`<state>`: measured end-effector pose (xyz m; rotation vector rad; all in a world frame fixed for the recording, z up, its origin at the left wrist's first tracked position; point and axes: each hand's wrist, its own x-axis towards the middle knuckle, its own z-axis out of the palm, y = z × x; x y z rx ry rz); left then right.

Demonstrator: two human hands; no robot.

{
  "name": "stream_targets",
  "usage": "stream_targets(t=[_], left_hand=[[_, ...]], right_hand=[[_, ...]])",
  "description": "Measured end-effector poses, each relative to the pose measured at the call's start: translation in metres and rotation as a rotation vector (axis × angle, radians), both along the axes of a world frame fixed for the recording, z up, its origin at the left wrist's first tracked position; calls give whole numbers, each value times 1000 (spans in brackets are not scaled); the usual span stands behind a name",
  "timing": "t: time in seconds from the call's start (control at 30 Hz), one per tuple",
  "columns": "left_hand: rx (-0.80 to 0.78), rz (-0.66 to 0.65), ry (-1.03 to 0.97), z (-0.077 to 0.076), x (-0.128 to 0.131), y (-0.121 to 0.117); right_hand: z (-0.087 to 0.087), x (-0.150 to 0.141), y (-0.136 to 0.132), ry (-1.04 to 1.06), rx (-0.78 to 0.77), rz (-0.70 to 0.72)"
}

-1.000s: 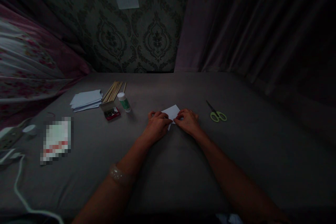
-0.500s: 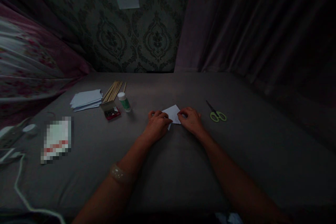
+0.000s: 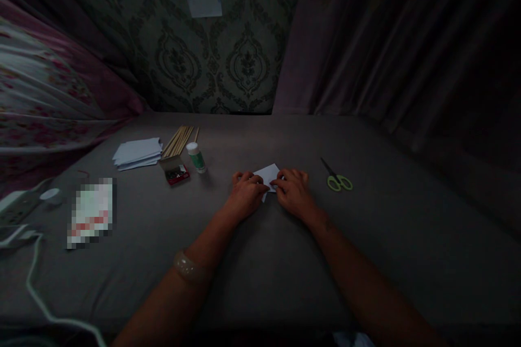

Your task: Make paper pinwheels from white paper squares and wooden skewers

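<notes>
A small piece of folded white paper (image 3: 267, 172) lies on the grey cloth in front of me, one narrow end pointing toward me. My left hand (image 3: 246, 195) covers its left side, fingers bent and pressed down on it. From the right, my right hand (image 3: 296, 193) grips the near edge, fingertips drawn together on the paper close to the left fingers. Both sets of fingers partly hide the folds. Scissors with green handles (image 3: 339, 182) rest to the right of my right hand, blades pointing away.
Left of my hands stand a white-capped bottle with a green label (image 3: 196, 159) and an opened small red box (image 3: 176, 174) of metal bits. Behind them are wooden sticks (image 3: 178, 142) and stacked white paper (image 3: 138, 153). A pixelated packet (image 3: 93, 207), power strip (image 3: 19, 205) and white cable (image 3: 38, 298) lie far left.
My right hand's fingertips have shifted left along the paper's near edge, closer to my left hand. The left hand keeps its hold. The whole view has shifted slightly.
</notes>
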<state>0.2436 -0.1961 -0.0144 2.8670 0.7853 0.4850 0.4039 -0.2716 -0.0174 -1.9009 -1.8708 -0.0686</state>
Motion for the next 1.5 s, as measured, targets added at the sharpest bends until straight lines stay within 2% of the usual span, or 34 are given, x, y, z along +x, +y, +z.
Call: stream_targets(t=[0.33, 0.6, 0.77, 0.83, 0.97, 1.07, 1.5], left_hand=[[-1, -3, -4, -1, 0, 0], [1, 23, 37, 5, 2, -4], [-10, 16, -20, 3, 0, -3], [-42, 71, -79, 3, 0, -1], [-83, 292, -222, 5, -2, 3], [-102, 402, -271, 6, -3, 5], [-115, 440, -182, 12, -3, 7]], right_hand=[[0, -2, 0, -57, -17, 18], [4, -7, 1, -173, -5, 27], [5, -10, 3, -231, -38, 28], [4, -11, 4, -240, -51, 31], [5, -12, 6, -275, -74, 69], [9, -10, 9, -305, -101, 122], [35, 13, 33, -200, -346, 231]])
